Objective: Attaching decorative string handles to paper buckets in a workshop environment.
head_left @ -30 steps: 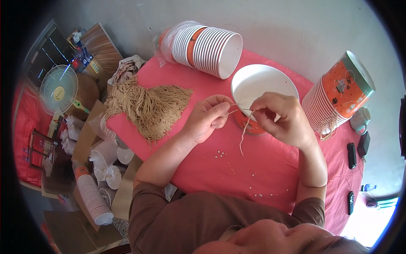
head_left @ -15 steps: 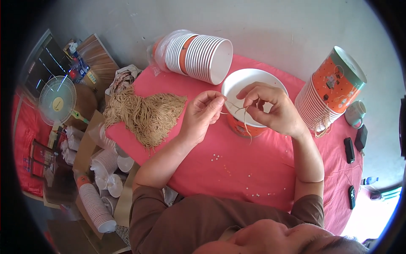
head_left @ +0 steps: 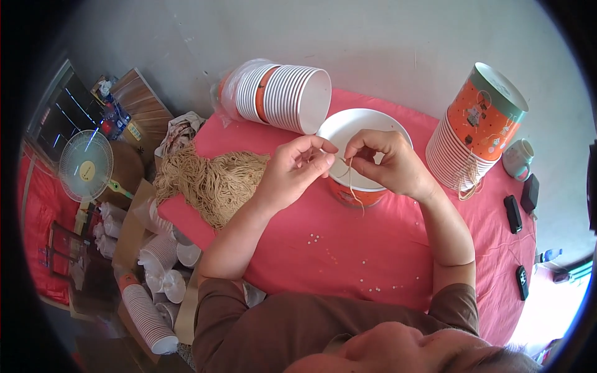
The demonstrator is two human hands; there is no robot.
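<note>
Left hand: fingers curled, thumb and forefinger pinched in a grip on one end of a thin tan string, over the rim of the bowl.
Right hand: fingertips clenched on the same string, just beside the left hand; a loose end dangles below the grip.
String: fine, fibrous, pale tan, stretched short between the two grips above the bowl's near edge.
Bowl: round paper bowl, smooth white inside, orange outside, standing upright on the worktop.
Worktop: covered in matte pink cloth, dotted with tiny white beads.
String bundle: tangled tan heap, left of the hands.
Bowl stacks: one ribbed nested stack lying on its side, another standing at the right.
</note>
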